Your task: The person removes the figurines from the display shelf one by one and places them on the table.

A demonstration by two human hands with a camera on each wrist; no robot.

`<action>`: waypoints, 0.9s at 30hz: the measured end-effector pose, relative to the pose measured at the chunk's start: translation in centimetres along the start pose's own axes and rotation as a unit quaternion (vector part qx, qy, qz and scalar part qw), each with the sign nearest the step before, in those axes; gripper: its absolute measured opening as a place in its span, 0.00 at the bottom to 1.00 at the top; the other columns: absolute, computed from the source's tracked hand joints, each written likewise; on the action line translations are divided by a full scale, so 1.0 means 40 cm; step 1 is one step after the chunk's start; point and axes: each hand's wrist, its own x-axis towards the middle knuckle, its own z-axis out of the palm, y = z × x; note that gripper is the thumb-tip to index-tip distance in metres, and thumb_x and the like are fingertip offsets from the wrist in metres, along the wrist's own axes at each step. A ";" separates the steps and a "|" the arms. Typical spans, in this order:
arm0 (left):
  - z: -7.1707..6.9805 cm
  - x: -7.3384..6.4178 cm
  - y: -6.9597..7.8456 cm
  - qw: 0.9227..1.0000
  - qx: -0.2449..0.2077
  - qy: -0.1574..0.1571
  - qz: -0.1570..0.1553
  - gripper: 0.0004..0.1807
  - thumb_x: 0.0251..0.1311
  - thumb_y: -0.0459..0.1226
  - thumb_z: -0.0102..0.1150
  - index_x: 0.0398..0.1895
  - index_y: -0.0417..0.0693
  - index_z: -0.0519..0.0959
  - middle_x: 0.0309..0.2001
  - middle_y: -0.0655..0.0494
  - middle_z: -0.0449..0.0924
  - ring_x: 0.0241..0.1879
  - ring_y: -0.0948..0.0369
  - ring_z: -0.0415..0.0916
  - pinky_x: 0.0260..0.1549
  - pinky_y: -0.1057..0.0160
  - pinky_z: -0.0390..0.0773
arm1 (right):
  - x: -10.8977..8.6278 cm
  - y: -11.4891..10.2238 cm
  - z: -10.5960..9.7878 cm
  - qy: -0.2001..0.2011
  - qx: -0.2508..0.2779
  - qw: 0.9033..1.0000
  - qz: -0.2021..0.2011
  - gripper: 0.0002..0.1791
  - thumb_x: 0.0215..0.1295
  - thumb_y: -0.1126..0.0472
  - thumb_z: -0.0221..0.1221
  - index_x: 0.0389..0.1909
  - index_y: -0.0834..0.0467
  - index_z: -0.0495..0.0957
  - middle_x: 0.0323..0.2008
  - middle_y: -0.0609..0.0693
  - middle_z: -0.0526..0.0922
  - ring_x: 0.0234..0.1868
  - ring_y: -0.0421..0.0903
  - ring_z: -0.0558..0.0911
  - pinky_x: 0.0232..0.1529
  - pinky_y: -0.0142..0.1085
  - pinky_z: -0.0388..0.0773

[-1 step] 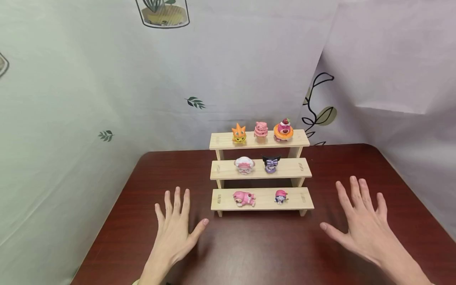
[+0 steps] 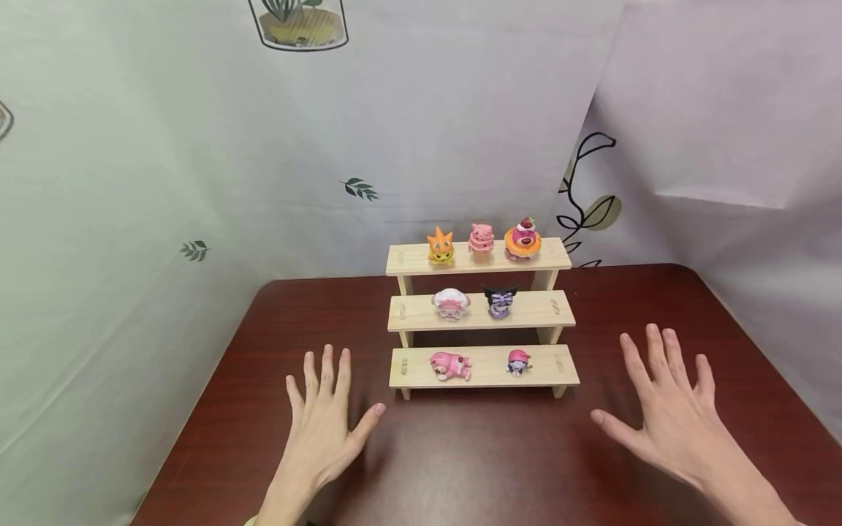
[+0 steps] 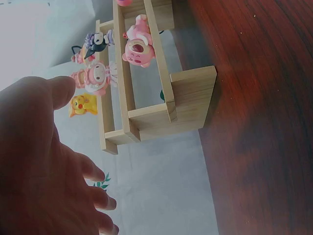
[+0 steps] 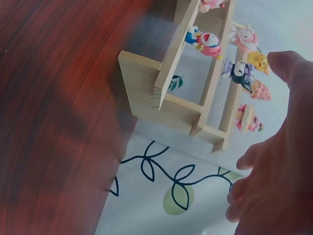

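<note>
My left hand (image 2: 322, 431), fingers spread and holding nothing, is left of a three-step wooden shelf (image 2: 483, 376). Spread out likewise to the right of the shelf is my empty right hand (image 2: 677, 416). On the bottom step a pink bear figurine (image 2: 450, 366) lies on its side, and a small figurine with a pink cap (image 2: 518, 362) stands. The middle step bears a white-and-pink figurine (image 2: 451, 305) and a black-and-purple one (image 2: 500, 303). Up top are an orange-and-yellow figurine (image 2: 441, 247), a pink ice-cream-cone figurine (image 2: 482, 241) and a bear figurine in an orange ring (image 2: 522, 241).
The shelf stands toward the back of a dark red-brown wooden table (image 2: 487, 467). Pale cloth (image 2: 460, 109) printed with leaves and plants hangs behind the table and along both sides.
</note>
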 end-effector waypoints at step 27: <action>0.038 0.053 -0.016 0.992 -0.091 0.081 0.033 0.49 0.63 0.51 0.61 0.79 0.39 0.50 0.78 0.37 0.43 0.76 0.40 0.37 0.68 0.36 0.41 | 0.006 -0.008 -0.017 0.029 0.014 0.999 -0.015 0.64 0.51 0.35 0.67 0.80 0.60 0.46 0.78 0.67 0.39 0.77 0.63 0.38 0.67 0.66 0.31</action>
